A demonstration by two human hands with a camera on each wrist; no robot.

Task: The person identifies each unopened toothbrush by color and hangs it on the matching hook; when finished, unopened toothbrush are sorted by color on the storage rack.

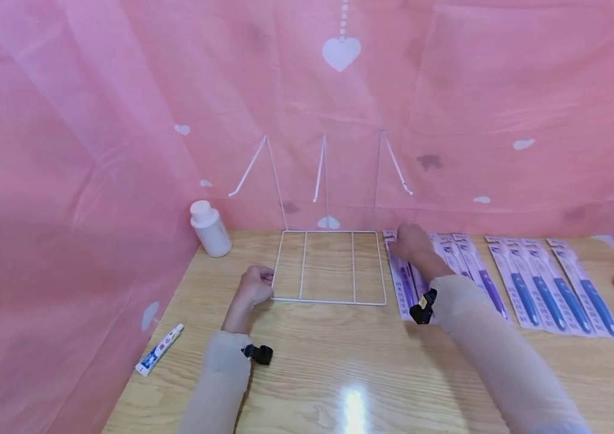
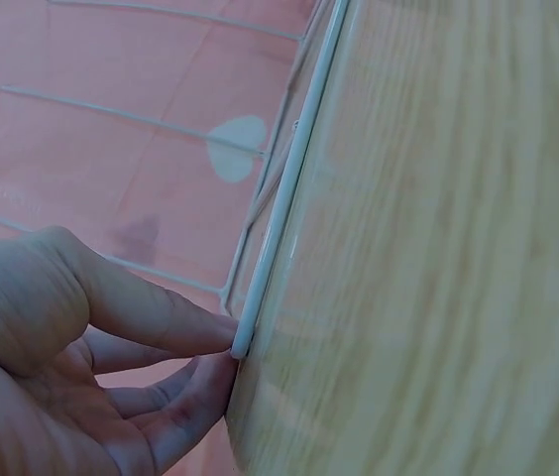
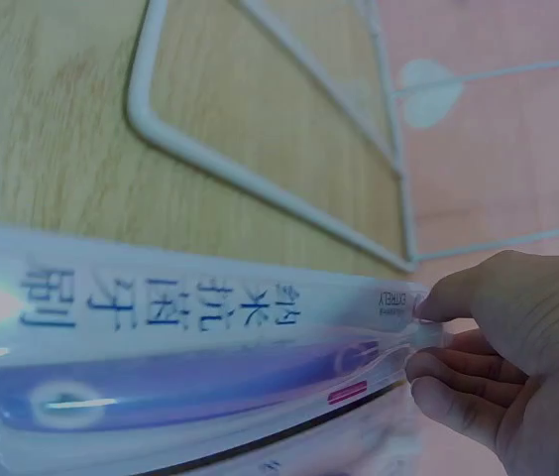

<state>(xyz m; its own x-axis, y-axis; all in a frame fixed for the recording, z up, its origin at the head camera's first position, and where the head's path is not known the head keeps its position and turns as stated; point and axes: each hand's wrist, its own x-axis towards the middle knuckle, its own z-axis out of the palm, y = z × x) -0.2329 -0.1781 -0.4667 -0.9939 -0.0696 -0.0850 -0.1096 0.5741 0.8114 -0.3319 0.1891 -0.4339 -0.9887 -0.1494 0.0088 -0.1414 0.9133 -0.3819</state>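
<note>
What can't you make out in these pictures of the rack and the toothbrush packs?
- Right hand: head view hides its fingertips; only the right wrist view shows the pinch on the purple toothbrush pack.
- Pack's small print: blurred.
- Wire rack: cut off in both wrist views.
- White bottle and small tube: labels too small.

Quick count: one white wire rack with three hooks up top; one white bottle; one small tube; toothbrush packs, four blue ones plainly, plus at least three purple, some hidden under the arm; two hands, left hand and right hand; one desk
</note>
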